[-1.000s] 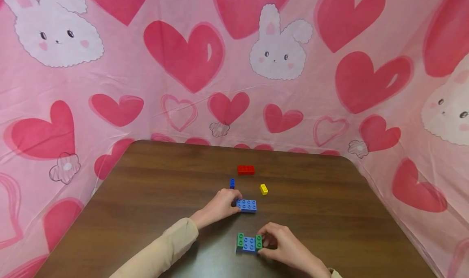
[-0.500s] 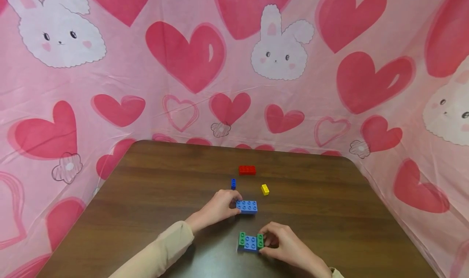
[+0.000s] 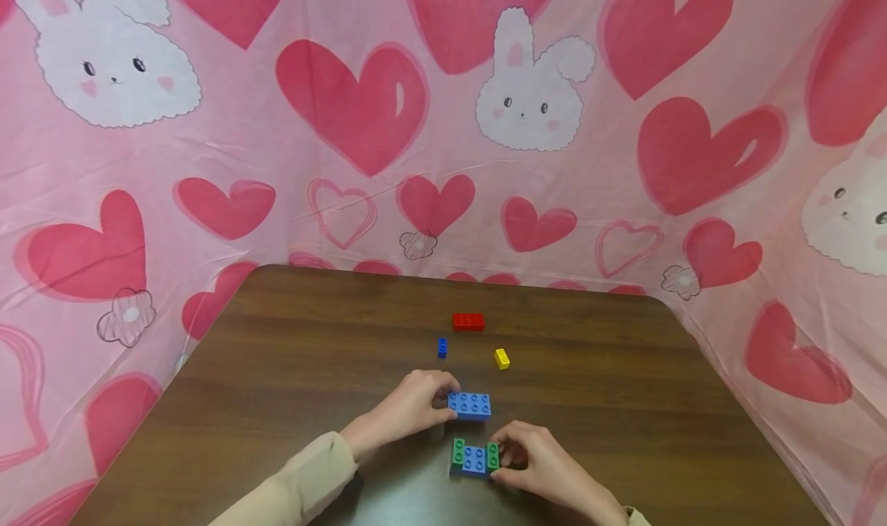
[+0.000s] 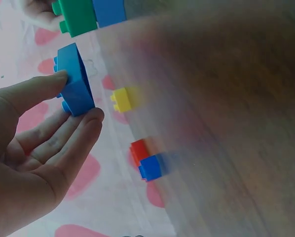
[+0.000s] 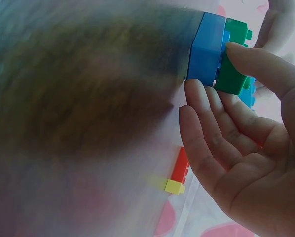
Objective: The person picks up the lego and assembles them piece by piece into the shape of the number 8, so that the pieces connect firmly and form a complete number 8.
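My left hand (image 3: 407, 407) pinches a light blue brick (image 3: 470, 405) with several studs on top, thumb and fingertips at its left end. In the left wrist view that blue brick (image 4: 77, 83) hangs above the table, its hollow underside partly showing. Just nearer to me, a second blue brick (image 3: 474, 460) bears a green brick (image 3: 458, 452) on its left end and another green brick (image 3: 493, 457) on its right end. My right hand (image 3: 547, 466) grips this stack at the right end. In the right wrist view, the thumb lies on the green brick (image 5: 230, 74), with fingers under the side.
Farther back on the brown wooden table (image 3: 312, 333) lie a red brick (image 3: 468, 323), a small dark blue brick (image 3: 442, 348) and a small yellow brick (image 3: 502, 359). A pink cloth (image 3: 443, 125) with hearts and rabbits hangs around the table's edges.
My left hand has lifted the light blue brick and brought it nearer to me, close behind the green-and-blue stack. My right hand has stayed at the stack.
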`<state>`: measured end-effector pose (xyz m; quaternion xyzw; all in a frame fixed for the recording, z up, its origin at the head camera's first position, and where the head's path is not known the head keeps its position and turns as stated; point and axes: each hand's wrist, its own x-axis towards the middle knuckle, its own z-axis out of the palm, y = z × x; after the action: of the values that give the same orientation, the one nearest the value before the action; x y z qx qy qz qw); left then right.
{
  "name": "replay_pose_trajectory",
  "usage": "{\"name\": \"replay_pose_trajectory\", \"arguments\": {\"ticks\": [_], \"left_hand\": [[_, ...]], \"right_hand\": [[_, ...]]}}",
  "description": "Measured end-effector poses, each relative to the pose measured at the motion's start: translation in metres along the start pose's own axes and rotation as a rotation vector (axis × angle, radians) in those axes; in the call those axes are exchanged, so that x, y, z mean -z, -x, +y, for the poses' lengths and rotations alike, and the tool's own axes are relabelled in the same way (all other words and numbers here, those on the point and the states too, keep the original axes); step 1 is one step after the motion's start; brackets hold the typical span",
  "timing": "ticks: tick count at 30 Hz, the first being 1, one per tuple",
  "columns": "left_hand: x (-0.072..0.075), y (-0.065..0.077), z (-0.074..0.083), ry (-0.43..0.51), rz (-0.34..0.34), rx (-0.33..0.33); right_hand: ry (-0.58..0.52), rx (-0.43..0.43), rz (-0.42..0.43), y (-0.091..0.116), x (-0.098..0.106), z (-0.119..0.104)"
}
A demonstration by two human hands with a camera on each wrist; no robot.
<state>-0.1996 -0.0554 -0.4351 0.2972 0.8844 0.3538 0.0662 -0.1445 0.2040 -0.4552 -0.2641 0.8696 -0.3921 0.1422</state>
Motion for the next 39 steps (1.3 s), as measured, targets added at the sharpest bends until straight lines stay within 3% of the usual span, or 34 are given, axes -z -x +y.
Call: {"name": "replay_pose_trajectory", "arguments": {"ticks": [14, 25, 39], "left_hand": [[0.000, 0.016, 0.018, 0.003, -0.020, -0.067], [-0.005, 0.025, 0.021, -0.025, -0.013, -0.079], [-0.009, 0.029, 0.025, -0.022, -0.010, -0.109]], "right_hand": [[-0.002, 0.007, 0.001, 0.000, 0.000, 0.001], [0.019, 0.035, 0.013, 0.004, 0.005, -0.001], [0.050, 0.110, 0.091, 0.008, 0.008, -0.006]]}}
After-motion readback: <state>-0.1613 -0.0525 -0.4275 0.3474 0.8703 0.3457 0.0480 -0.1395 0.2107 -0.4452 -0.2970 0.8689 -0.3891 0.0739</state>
